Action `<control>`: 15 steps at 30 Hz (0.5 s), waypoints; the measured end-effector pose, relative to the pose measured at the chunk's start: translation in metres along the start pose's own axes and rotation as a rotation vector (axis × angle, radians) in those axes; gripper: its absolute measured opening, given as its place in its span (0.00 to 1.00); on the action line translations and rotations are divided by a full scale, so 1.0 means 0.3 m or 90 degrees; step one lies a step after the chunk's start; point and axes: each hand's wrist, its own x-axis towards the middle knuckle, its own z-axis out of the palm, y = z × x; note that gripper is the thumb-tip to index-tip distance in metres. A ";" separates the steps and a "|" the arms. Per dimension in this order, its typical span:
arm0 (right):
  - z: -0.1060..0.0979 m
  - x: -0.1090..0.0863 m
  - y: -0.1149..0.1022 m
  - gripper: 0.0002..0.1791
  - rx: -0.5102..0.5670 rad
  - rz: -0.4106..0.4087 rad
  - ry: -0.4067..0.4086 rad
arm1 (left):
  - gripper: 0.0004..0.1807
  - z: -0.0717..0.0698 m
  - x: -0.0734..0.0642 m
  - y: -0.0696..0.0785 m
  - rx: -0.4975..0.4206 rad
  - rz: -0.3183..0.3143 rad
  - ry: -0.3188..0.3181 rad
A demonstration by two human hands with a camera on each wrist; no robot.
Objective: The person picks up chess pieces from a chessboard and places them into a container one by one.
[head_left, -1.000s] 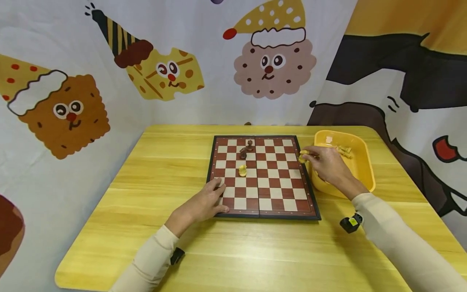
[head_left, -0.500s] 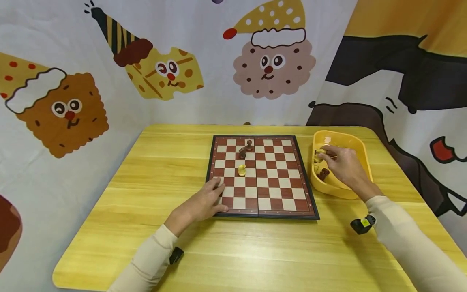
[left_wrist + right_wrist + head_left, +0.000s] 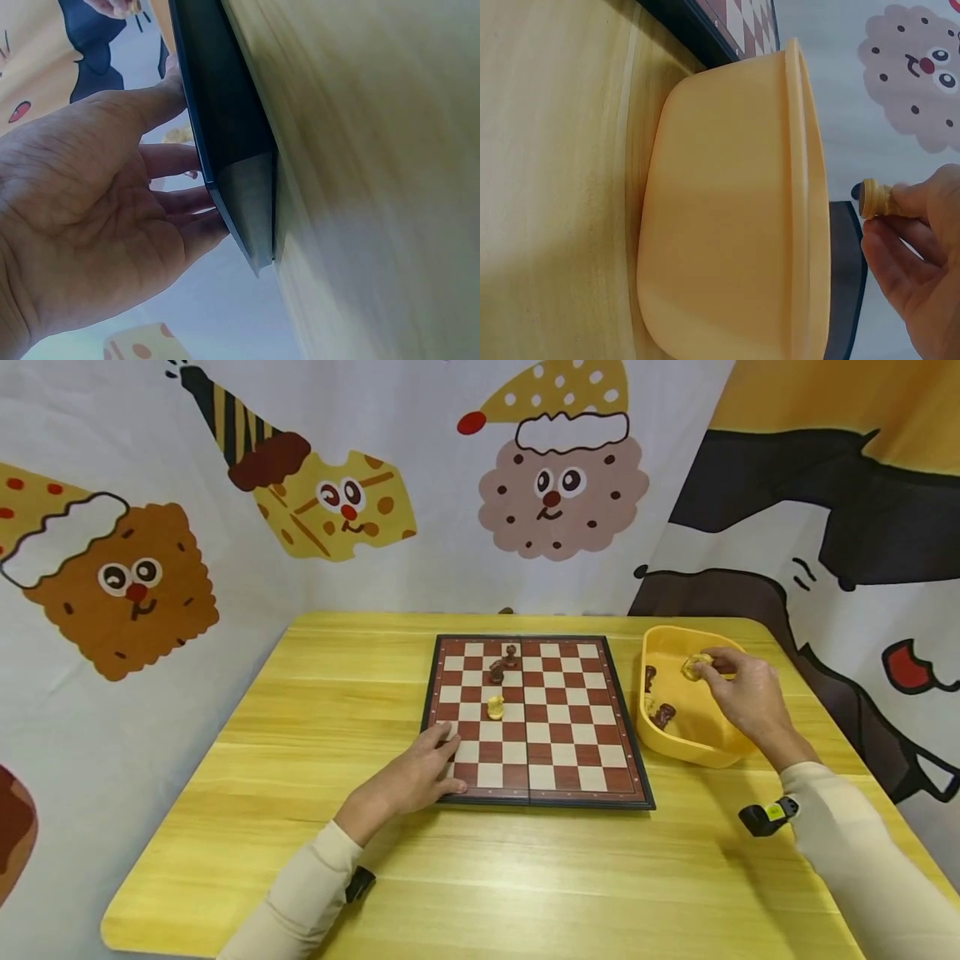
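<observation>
In the head view my left hand [image 3: 408, 778] rests on the left front corner of a brown-and-white chessboard [image 3: 552, 795]. The left wrist view shows its fingers laid on the board's dark rim [image 3: 214, 184]. Over the yellow bin [image 3: 686, 752], my right hand [image 3: 752, 697] pinches a yellow chess piece [image 3: 696, 667] between thumb and fingers. That chess piece [image 3: 873, 199] is above the bin's rim in the right wrist view, base outward. On the board stand two dark brown chess pieces [image 3: 497, 672] and a pale yellow chess piece [image 3: 495, 707].
Inside the bin, dark chess pieces [image 3: 663, 716] and a yellow chess piece [image 3: 648, 703] lie along the left side. The bin stands just right of the board on a wooden table [image 3: 300, 718]. A cartoon-printed curtain [image 3: 450, 585] hangs behind.
My right hand has moved rightward from the board's right edge to over the bin, a yellow chess piece in its fingers. My left hand stays on the board's corner.
</observation>
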 end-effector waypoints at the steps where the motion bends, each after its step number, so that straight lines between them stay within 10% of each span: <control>1: 0.000 0.001 0.001 0.22 -0.001 0.005 0.003 | 0.43 -0.002 0.000 0.000 -0.001 0.002 0.002; 15: 0.011 0.015 -0.012 0.41 0.095 0.037 -0.098 | 0.43 -0.001 -0.007 -0.003 -0.002 0.007 0.004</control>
